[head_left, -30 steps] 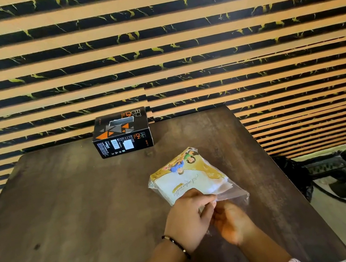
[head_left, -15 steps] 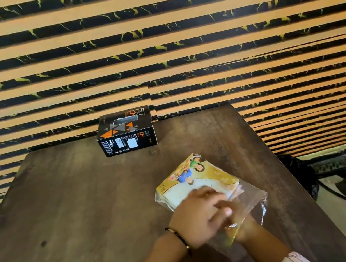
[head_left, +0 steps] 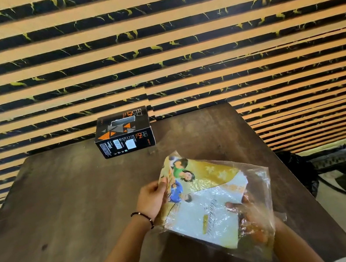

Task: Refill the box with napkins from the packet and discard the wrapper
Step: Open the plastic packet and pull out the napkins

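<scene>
The packet [head_left: 206,196] of napkins is lifted off the table [head_left: 65,207] and held between both hands, its long axis slanting from about 11 o'clock at the far end to 5 o'clock at the near end. The left hand [head_left: 153,197] pinches the far-left edge with curled fingers; the right hand [head_left: 248,212] sits inside or under the loose clear wrapper at the near-right end, seen only through the plastic, so how tightly it grips I cannot tell. The box [head_left: 124,133] stands well apart at roughly 11 o'clock from the hands, at the table's far edge by the striped wall [head_left: 151,42], its top window facing up; the left hand is the nearer one to it. On the box, large lettering and small label print are too blurred to read. The packet shows a cartoon of children and a script word I cannot make out
</scene>
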